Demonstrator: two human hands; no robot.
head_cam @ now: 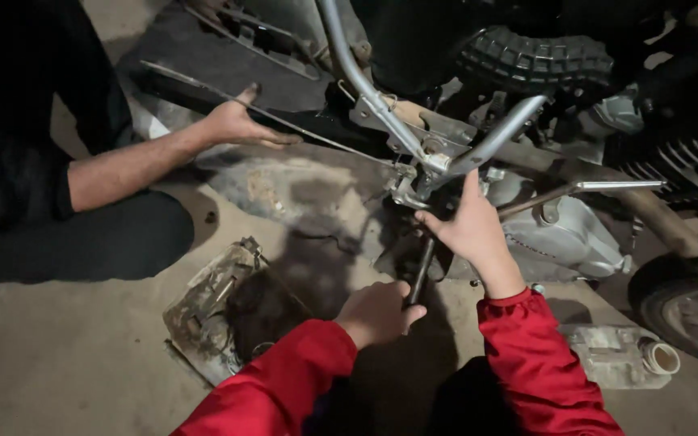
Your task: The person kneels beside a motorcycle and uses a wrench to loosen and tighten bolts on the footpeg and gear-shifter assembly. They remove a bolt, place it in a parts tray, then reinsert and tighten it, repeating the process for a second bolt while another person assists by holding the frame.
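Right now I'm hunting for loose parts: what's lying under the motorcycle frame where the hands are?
Under the frame: sandy floor, a grimy tray and a plastic jug. The left hand grips a dark rod; its lower end is hidden.

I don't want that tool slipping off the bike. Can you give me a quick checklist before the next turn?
1. Left hand closed round the dark tool handle: ok.
2. Right hand steadying the work near the frame tubes: ok.
3. Tool tip seated on its fastener: cannot tell, hidden in shadow.
4. Other person's hand away from the tool, resting on the long metal strip: ok.
5. Light on the work spot: not ok, dim.
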